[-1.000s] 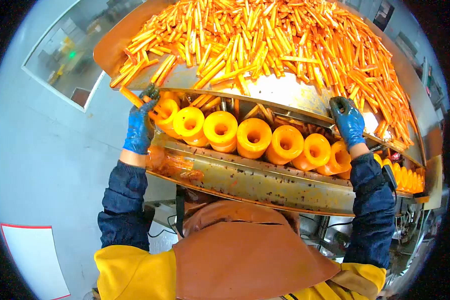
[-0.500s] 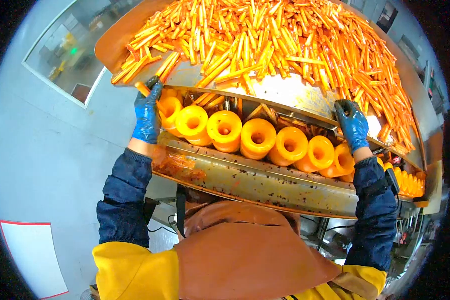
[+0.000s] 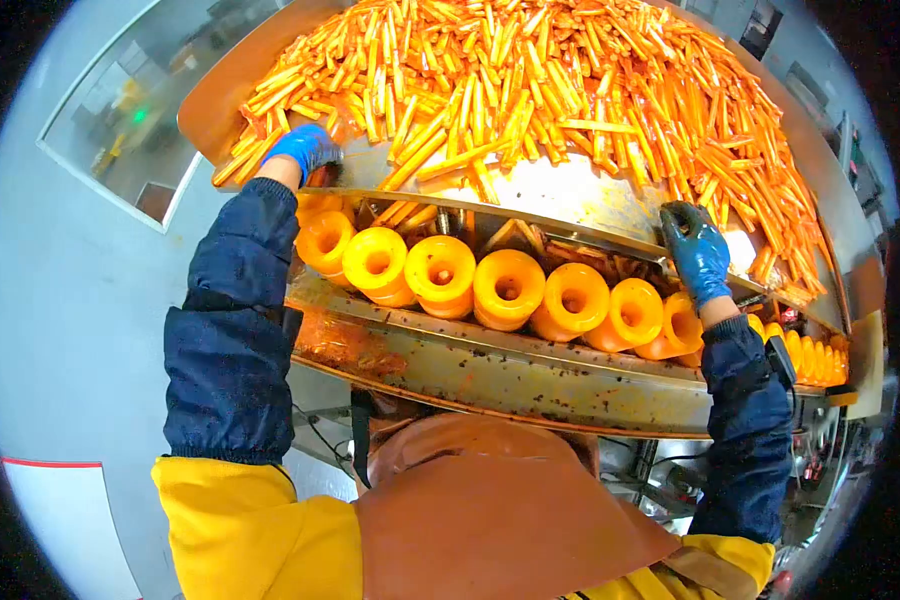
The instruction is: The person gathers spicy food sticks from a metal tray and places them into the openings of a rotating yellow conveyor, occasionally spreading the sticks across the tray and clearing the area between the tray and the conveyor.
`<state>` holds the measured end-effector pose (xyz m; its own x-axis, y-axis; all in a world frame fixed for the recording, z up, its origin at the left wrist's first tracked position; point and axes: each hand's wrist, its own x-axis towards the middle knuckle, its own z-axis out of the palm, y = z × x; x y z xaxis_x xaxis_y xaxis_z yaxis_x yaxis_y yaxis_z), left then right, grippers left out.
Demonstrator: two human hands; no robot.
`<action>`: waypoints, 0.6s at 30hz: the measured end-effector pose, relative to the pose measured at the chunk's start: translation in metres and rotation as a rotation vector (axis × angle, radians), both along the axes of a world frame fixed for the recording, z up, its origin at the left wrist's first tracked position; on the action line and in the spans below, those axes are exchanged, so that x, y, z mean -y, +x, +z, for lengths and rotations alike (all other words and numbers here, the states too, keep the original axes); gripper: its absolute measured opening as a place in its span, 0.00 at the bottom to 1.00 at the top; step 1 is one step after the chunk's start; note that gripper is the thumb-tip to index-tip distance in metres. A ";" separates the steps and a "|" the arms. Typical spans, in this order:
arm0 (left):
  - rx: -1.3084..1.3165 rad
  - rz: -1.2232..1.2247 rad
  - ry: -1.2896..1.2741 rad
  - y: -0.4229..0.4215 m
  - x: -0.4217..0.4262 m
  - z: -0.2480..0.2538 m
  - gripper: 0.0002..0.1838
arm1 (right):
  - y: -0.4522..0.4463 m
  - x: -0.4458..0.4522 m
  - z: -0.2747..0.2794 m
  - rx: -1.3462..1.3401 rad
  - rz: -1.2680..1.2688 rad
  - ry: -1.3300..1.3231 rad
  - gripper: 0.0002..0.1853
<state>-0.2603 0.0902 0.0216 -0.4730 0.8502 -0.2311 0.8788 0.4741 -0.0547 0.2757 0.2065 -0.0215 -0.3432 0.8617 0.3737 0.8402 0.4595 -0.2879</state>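
My left hand point(image 3: 308, 150), in a blue glove, reaches over the left part of the metal tray point(image 3: 560, 190), beside the long orange-red sticks point(image 3: 410, 130). Its fingers are mostly hidden behind the back of the hand, so any stick in them cannot be made out. My right hand point(image 3: 697, 255), gloved in blue with dark, stained fingertips, rests at the tray's front edge on the right. Those fingers are curled in, and whatever they hold is not visible. Below the edge runs a row of orange funnel-shaped cups point(image 3: 507, 288); one has a small stick end inside.
Glossy sticks are heaped across the back of the tray. Sticks also lie in the gap behind the cups. A stained metal trough point(image 3: 530, 375) with dark specks runs in front of them. More orange cups point(image 3: 810, 355) continue at the right. A window point(image 3: 130, 110) is at the upper left.
My left hand has moved from the leftmost cups, where it held a stick, up and over the tray to the sticks. My right hand has stayed almost in place.
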 end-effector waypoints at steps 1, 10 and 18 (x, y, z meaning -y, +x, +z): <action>-0.024 -0.082 -0.024 -0.001 0.000 -0.001 0.18 | 0.000 0.000 0.001 0.011 -0.003 -0.020 0.17; 0.828 0.156 1.019 0.056 0.124 0.005 0.22 | -0.003 0.006 0.005 -0.002 -0.001 0.023 0.15; 0.874 0.238 1.055 0.062 0.157 -0.029 0.16 | -0.002 0.004 0.003 0.011 -0.028 0.010 0.16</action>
